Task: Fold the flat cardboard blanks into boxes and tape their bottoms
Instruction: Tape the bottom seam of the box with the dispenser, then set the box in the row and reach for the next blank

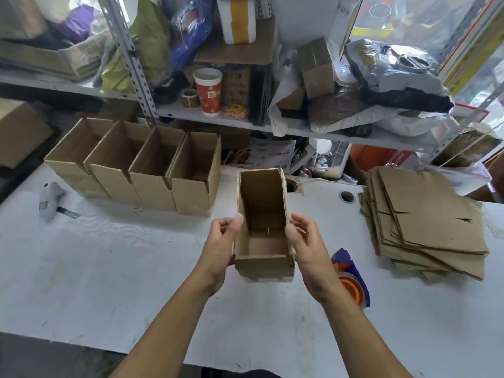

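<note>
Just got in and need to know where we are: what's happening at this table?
A person is making boxes. Both hands, left hand and right hand, hold an upright folded box by its sides over the white table. Four finished boxes stand in a row at back left. A stack of flat blanks waits on the right, and a tape dispenser lies beside the right wrist.

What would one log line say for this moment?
both hands holding open box | four boxes lined up | flat blanks stacked right

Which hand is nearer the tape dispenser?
Right. The right hand is on the box's right wall, just up and left of the tape dispenser. The left hand is across the box, on its far side.
</note>
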